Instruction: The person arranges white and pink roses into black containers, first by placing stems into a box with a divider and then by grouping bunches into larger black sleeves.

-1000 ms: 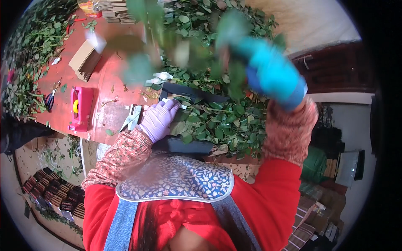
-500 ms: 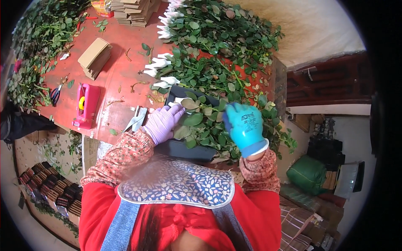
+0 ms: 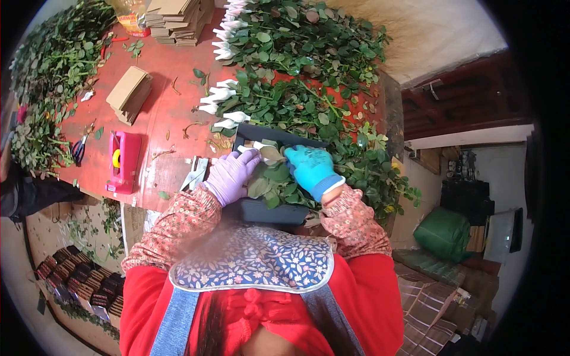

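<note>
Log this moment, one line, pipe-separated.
left hand: at leafy stems | right hand: on same stems, grip unclear | dark panel: near side of stems | shears: beside left hand

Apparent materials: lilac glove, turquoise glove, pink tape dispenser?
Lilac glove: probably thin rubber, smooth, clinging with fine wrinkles. Turquoise glove: perhaps rubber-coated fabric, matt, thicker-looking, cuff white-edged. Pink tape dispenser: likely moulded plastic, evenly coloured, slight sheen.

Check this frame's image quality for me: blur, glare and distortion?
Head view: the left hand and right hand look fairly sharp, as do the leafy stems between them; the red table carries a pale sheen; a soft brownish smear blurs the upper left of the floral apron; fisheye curvature grows toward the rim, and the corners are black.
</note>
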Tool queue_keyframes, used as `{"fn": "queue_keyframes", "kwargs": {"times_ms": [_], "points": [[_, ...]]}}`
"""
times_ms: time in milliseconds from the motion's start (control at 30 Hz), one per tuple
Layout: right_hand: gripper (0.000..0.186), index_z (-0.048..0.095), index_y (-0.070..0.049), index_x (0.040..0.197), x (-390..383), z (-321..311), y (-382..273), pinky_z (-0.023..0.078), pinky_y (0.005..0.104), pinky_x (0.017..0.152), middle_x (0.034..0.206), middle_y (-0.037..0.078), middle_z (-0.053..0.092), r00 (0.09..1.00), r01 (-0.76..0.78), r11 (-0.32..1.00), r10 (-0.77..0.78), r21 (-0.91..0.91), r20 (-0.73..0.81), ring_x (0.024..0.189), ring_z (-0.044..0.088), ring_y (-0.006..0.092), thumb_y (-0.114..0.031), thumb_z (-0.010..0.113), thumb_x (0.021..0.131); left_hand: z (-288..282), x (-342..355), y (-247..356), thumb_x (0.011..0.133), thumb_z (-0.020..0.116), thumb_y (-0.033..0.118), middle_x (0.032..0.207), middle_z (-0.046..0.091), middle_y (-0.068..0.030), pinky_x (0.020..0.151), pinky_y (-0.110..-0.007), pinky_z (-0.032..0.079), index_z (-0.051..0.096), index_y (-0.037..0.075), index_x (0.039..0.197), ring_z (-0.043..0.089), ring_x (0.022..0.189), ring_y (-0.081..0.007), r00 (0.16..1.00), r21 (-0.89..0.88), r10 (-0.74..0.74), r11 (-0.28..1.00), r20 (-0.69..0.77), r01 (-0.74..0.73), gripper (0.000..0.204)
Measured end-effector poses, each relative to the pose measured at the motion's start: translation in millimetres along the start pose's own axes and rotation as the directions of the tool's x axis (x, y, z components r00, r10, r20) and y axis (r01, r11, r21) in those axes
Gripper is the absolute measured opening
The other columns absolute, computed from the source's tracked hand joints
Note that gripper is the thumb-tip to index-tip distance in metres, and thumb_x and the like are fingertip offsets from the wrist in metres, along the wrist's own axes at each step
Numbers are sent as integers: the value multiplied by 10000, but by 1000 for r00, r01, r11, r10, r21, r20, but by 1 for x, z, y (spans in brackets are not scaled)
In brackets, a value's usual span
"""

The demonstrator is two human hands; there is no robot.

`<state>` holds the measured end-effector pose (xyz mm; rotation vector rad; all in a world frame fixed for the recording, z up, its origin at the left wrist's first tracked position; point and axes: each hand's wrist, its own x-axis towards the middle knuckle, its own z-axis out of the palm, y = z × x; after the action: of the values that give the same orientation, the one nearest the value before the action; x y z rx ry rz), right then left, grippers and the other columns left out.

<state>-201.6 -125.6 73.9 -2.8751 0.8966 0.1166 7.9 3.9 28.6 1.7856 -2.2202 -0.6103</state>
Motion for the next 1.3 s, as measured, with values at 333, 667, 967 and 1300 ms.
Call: {"fn": "queue_keyframes", "kwargs": {"times_ms": [333, 667, 967, 1300], "points": [[218, 635, -116, 1047, 11, 42, -6, 509, 471, 651, 817, 118, 670, 967, -28, 989, 64, 147, -246, 748, 661, 343, -152, 655, 832, 6, -2, -5, 640, 806, 199, 1398, 473, -102, 916, -468, 496, 498, 73, 1399, 560, 1117, -339, 1000, -42, 9, 999, -10, -10, 828], [199, 674, -88, 1036, 0, 68, 5, 517, 471, 677, 827, 137, 672, 923, -14, 908, 172, 418, -343, 779, 651, 368, -115, 648, 840, -10, 4, -25, 763, 732, 90, 1047, 616, -75, 755, -410, 514, 635, 98, 1155, 611, 898, -298, 854, 66, 59, 997, -517, -28, 404], [305, 681, -79, 1128, -1, 56, 7, 544, 433, 704, 898, 123, 709, 954, -65, 912, 176, 405, -244, 813, 684, 326, -55, 671, 825, -13, 34, -39, 751, 689, 139, 1087, 602, -11, 731, -382, 466, 664, 125, 903, 567, 903, -231, 850, 356, 354, 909, -391, -216, 155], [259, 632, -83, 1103, 6, 52, 2, 527, 465, 638, 857, 112, 695, 994, -61, 981, 77, 183, -82, 803, 689, 318, -248, 593, 907, 1, -38, -63, 905, 578, -13, 1018, 629, -64, 719, -254, 473, 528, 50, 794, 574, 798, -102, 852, -902, -495, 425, -167, 70, 136]]}}
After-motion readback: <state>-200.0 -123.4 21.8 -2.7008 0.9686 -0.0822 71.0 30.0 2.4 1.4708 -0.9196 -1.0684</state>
